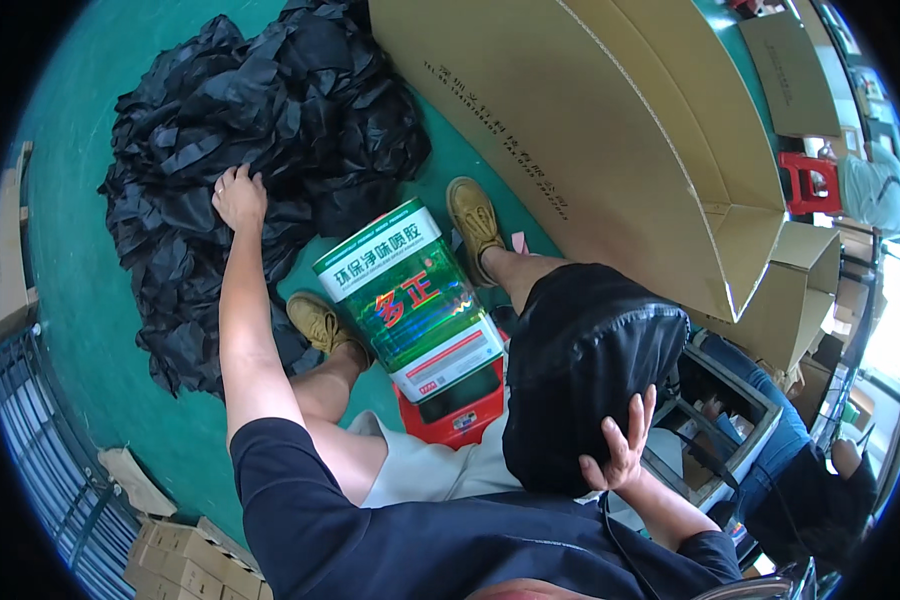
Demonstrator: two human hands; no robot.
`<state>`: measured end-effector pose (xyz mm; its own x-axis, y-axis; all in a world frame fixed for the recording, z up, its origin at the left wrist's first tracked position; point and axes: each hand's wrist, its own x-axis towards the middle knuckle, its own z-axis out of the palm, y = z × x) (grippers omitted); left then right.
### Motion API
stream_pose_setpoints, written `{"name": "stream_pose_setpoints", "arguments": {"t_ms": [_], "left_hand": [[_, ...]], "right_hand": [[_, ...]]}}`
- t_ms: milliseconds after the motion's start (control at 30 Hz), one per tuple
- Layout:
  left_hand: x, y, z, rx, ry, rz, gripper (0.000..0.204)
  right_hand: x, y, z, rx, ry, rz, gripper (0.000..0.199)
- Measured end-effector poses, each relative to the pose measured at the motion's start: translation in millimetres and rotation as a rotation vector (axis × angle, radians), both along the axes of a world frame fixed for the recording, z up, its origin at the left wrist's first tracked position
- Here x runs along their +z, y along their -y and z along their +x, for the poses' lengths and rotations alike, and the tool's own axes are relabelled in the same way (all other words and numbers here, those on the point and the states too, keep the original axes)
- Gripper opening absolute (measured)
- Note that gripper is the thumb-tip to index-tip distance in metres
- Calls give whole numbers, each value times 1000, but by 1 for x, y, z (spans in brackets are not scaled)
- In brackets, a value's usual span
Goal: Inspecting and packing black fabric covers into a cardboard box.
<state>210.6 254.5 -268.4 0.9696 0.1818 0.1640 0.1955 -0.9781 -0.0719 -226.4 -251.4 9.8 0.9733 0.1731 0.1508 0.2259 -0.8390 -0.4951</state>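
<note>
My left arm reaches out to a large heap of crumpled black fabric pieces (320, 110) on the floor. My left hand (240, 197) is on the heap's near side, its fingers curled into the fabric; the fingertips are partly hidden. Over my right thigh lies a rounded black cover (595, 365), smooth, with a shiny seamed band. Against its lower right side rests my right hand (622, 445), fingers spread and nothing visibly gripped. Between my legs a green and white rectangular can (410, 305) leans on a red plastic stool (450, 425).
A big open cardboard box (570, 130) stands at the upper right, close to my right foot. Beside my right arm is a grey-framed crate (715, 430) with assorted items. Farther right are a red stool (810, 183) and another person (810, 500). Stacked cartons (185, 560) are at lower left.
</note>
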Motion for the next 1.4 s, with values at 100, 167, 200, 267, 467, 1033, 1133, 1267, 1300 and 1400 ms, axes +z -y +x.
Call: {"name": "stream_pose_setpoints", "arguments": {"t_ms": [100, 167, 200, 267, 467, 1033, 1133, 1267, 1300, 1400], "left_hand": [[-12, -3, 9, -10, -25, 5, 24], [-7, 3, 14, -2, 35, -12, 23], [-1, 1, 17, 0, 38, -6, 23], [17, -5, 24, 35, 191, -146, 24], [142, 11, 35, -16, 625, -605, 34], [469, 176, -242, -296, 32, -2054, 23], [475, 198, -267, -332, 100, -2012, 21], [480, 225, -290, -225, 139, -2218, 24], [480, 228, -293, -176, 163, -2281, 25], [482, 238, -301, -184, 82, -2470, 29]], "right_hand": [[4, -8, 4, 5, 5, 2, 67], [6, -11, 6, -1, 6, -2, 67], [6, -12, 7, 4, 11, 2, 67], [6, -12, 7, 8, 14, 11, 67], [3, -9, 12, 15, 52, 35, 68], [132, -54, 107, 565, 13, 714, 56], [148, -73, 110, 703, -95, 700, 83], [138, -102, 86, 509, 2, 626, 105], [132, -108, 84, 377, -25, 720, 99], [129, -112, 86, 138, 2, 835, 79]]}}
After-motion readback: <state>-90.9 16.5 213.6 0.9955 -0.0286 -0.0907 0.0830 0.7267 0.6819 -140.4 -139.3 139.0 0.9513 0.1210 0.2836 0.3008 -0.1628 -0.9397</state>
